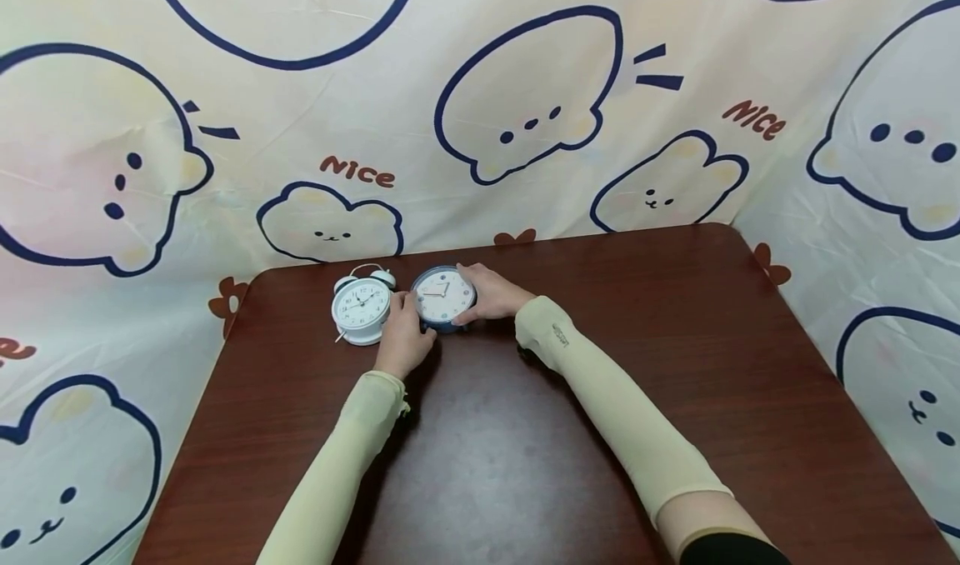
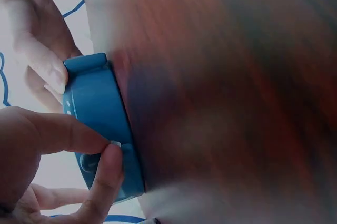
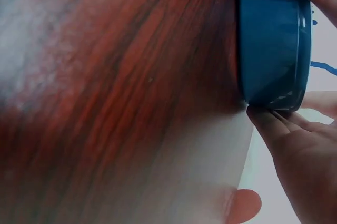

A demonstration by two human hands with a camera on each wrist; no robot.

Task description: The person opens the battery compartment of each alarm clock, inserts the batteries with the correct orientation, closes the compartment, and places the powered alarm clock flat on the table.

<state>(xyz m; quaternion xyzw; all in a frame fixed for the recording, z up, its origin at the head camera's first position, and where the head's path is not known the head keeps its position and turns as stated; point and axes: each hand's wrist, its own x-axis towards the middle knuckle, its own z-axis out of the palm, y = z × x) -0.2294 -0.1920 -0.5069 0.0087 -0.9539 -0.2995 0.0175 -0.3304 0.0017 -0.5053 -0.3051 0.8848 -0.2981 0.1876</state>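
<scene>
A round blue clock (image 1: 443,292) with a white dial stands near the table's far edge. My right hand (image 1: 491,291) grips its right side, with the thumb low and the fingers near the top of the rim. At its left side is my left hand (image 1: 406,338); in the left wrist view the thumb and a finger (image 2: 79,134) of that hand pinch together at the clock's blue casing (image 2: 97,95), beside one of its short feet. In the right wrist view, fingers of my right hand (image 3: 300,150) lie against the casing. The clock's back is hidden.
A white twin-bell alarm clock (image 1: 362,309) stands just left of my left hand. Dark brown wood tabletop (image 1: 480,465) extends toward me and to the right. A printed cloth wall (image 1: 540,190) rises right behind the table's far edge.
</scene>
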